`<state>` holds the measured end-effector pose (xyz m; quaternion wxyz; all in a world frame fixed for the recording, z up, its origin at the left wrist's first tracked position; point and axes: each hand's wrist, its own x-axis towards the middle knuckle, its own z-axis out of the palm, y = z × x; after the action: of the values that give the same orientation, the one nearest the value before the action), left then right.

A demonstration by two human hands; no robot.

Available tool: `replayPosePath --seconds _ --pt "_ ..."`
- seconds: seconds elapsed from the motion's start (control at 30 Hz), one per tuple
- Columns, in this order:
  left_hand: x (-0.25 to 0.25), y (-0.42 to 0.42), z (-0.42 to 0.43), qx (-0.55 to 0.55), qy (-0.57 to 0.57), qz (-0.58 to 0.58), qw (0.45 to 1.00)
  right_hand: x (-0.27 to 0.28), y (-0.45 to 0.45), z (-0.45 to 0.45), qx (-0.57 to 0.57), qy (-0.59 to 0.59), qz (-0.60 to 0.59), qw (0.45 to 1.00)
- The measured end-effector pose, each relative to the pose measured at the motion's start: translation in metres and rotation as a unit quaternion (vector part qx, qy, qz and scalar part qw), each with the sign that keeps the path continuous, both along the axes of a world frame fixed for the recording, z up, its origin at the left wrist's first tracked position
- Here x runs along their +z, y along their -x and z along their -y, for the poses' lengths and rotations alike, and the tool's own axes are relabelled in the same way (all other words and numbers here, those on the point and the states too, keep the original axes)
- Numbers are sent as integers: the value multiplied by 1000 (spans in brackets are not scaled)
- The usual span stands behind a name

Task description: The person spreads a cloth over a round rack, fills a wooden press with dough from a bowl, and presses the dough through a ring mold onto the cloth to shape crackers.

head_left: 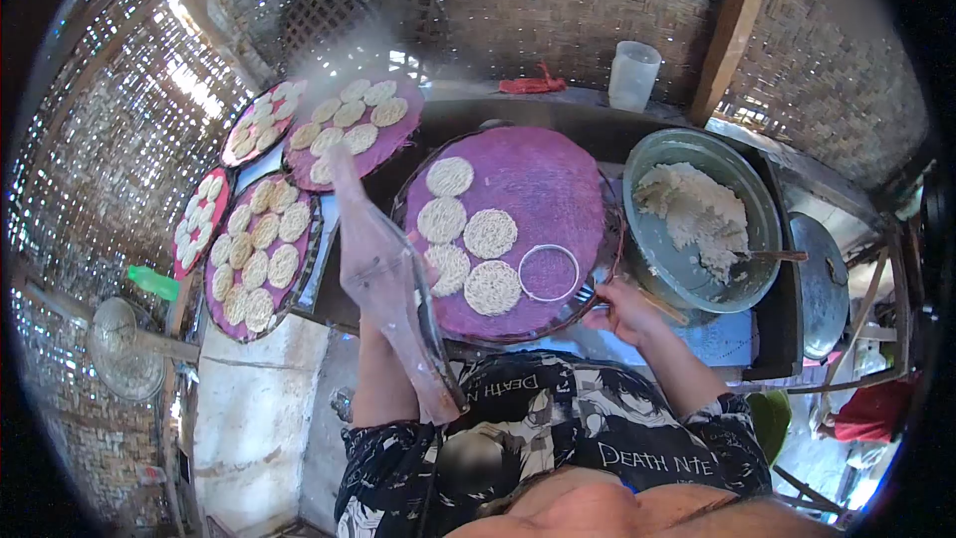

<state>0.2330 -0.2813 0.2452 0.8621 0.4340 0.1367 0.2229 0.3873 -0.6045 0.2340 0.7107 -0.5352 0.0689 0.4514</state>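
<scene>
A round tray with purple cloth [558,179] carries several flat, round, pale pieces of noodle-like strands [491,234]. A thin white ring [549,273] lies at its lower right. My right hand [627,311] is closed at the tray's edge around what looks like a fork with a wooden handle [665,308]; its tines show near the ring. At the tray's left edge is my left hand [428,267], mostly hidden behind a long, worn wooden piece [383,264], so its grip cannot be made out.
Several smaller cloth-covered trays [373,144] bearing round pieces stand at the left. On the right are a large basin [637,204] with pale dough [697,214] and a metal lid [819,279]. A plastic cup [634,77] and red bag [533,85] stand behind.
</scene>
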Motion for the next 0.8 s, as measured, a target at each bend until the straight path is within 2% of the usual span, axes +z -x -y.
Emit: replayPosePath --seconds 0.03,0.07,0.13,0.17,0.23,0.27,0.37,0.4,0.47,0.53,0.57,0.6,0.63,0.7,0.73,0.77,0.8 --pt "6 -5 7 30 -80 -40 996 6 10 -1 10 -20 -36 999" --pt "32 -7 23 74 -225 -94 967 7 18 -2 22 -41 -70 996" --pt "76 -10 52 145 -472 -184 850 -10 17 17 192 62 91 975" --pt "85 -15 59 136 -539 -186 810 -16 11 27 269 113 173 941" --pt "106 -28 81 122 -692 -290 650 10 2 46 438 158 296 834" --pt "113 -35 93 120 -701 -293 639 27 1 47 440 151 289 837" --pt "111 -57 119 112 -759 -217 603 65 8 33 279 -10 334 900" --pt "110 -63 126 111 -775 -179 596 73 9 24 276 -40 356 892" --pt "109 -75 139 109 -804 -101 576 72 -6 11 228 66 470 850" --pt "111 -85 153 91 -823 -21 560 108 -14 -2 126 90 498 853" --pt "111 -91 161 79 -831 21 550 113 -27 -8 37 69 590 803" --pt "111 -96 168 76 -851 46 518 125 -39 -10 9 57 582 811" --pt "115 -101 173 45 -851 21 523 158 -33 -17 -89 120 734 662" --pt "127 -114 181 -19 -850 -23 526 190 -9 -11 -91 182 803 561" --pt "139 -121 178 -111 -815 -48 567 194 -4 -6 -88 160 860 476" --pt "148 -123 177 -141 -828 -37 541 197 1 1 -80 141 909 384" --pt "157 -126 177 -170 -841 -24 513 207 10 12 -28 99 932 349"
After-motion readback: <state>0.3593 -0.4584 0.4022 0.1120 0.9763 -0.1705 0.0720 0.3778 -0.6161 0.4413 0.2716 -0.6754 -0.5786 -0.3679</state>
